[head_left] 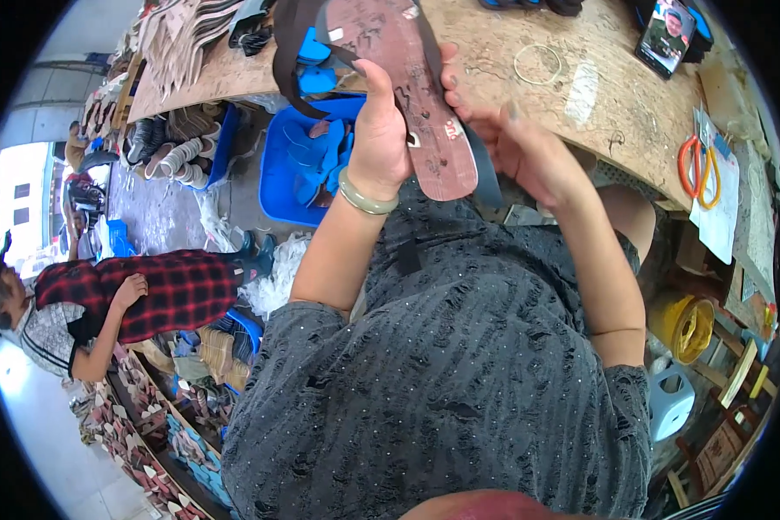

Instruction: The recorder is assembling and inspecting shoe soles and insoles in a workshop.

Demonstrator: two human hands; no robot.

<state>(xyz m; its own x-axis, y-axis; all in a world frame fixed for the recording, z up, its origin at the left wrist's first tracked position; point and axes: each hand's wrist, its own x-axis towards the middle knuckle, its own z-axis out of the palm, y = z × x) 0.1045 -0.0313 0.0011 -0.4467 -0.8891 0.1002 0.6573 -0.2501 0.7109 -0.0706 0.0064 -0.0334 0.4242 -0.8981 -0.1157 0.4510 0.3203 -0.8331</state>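
Observation:
A reddish-brown insole (420, 100) with dark straps (296, 65) along its sides is held up over the bench's near edge. My left hand (380, 143) grips it, thumb by the left edge and fingertips showing at the right edge. Close to the insole's lower right side is my right hand (529, 160), its thumb raised apart from the fingers. Those fingers reach toward the insole and a dark strip (485, 165) there; whether they touch it is hard to tell. Below and left stands a blue bin (273, 186) of blue sole-shaped pieces (321, 156).
On the wooden bench (503, 30) lie a rubber band (537, 80), a phone (667, 39) and stacked beige pieces (178, 43). Orange-handled scissors (690, 173) rest at the right. A yellow bucket (667, 329) and light-blue stool (670, 403) stand below. A person in a plaid apron (165, 290) is at left.

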